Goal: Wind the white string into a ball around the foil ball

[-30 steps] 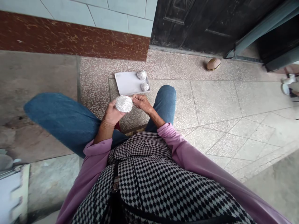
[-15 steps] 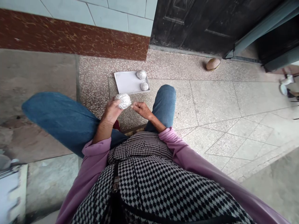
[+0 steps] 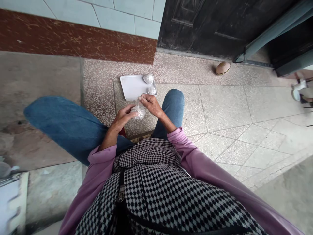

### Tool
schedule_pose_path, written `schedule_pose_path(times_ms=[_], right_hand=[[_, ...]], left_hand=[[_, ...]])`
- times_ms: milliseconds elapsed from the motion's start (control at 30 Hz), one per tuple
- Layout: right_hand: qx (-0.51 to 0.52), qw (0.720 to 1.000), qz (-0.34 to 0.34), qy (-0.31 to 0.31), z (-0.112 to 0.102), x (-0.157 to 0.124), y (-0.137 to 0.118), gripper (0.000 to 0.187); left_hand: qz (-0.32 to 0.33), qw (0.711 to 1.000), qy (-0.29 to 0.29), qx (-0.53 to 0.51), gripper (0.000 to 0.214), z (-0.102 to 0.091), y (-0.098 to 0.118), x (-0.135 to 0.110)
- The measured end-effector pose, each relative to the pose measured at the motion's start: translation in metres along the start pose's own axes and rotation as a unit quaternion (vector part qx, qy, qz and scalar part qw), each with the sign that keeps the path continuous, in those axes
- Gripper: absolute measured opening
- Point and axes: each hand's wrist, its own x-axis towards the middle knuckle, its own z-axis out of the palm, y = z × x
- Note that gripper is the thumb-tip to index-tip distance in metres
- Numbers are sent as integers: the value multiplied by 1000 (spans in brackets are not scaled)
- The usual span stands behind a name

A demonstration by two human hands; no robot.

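I sit on the floor with my knees apart. My left hand (image 3: 124,116) holds a silvery wound ball (image 3: 140,113) by the fingertips, low between my knees. My right hand (image 3: 152,104) pinches a thin strand (image 3: 138,103) that rises from the ball. The ball is blurred and partly hidden by my fingers. Just beyond my hands, a white tray (image 3: 132,86) lies on the floor. Two more silvery balls sit along its right edge, one at the far corner (image 3: 148,78) and one nearer to me (image 3: 152,90).
My blue-jeaned knees (image 3: 174,101) flank the hands. A red-brown skirting and pale wall tiles run behind the tray. A dark door (image 3: 207,23) stands at the back right, with a tan rounded object (image 3: 223,68) on the floor by it. Speckled floor tiles spread to the right.
The ball has dropped lower and to the right in my left hand. My right hand, which had let go, has come back up and now pinches a strand above the ball.
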Motion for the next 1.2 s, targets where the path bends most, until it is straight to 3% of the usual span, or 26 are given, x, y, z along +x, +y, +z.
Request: schedule_pose_path(times_ms=[100,300,467,567,700,867,967,1100,1200], right_hand=[[3,998,43,39,-4,9,13,55],[58,994,80,54,20,0,45,76],[19,993,111,28,28,-8,53,62],[-6,994,113,-5,31,-15,50,56],[-45,991,90,-83,40,-30,37,58],[-66,990,60,-113,42,-36,18,60],[-79,990,37,-113,32,-29,11,62],[-87,993,23,-79,15,-15,9,64],[-67,997,20,-39,7,-5,12,67]], left_hand=[[-24,998,-13,-49,69,1,4,-5],[12,989,-32,-146,71,5,6,-5],[27,985,-29,-168,63,7,5,-1],[54,981,5,-184,66,4,1,6],[62,977,95,-180,67,-2,-8,14],[33,980,174,-86,76,-5,-13,16],[45,987,153,-11,78,-6,-8,13],[28,996,63,65,75,-5,0,5],[-14,998,1,57,74,-1,2,-2]])
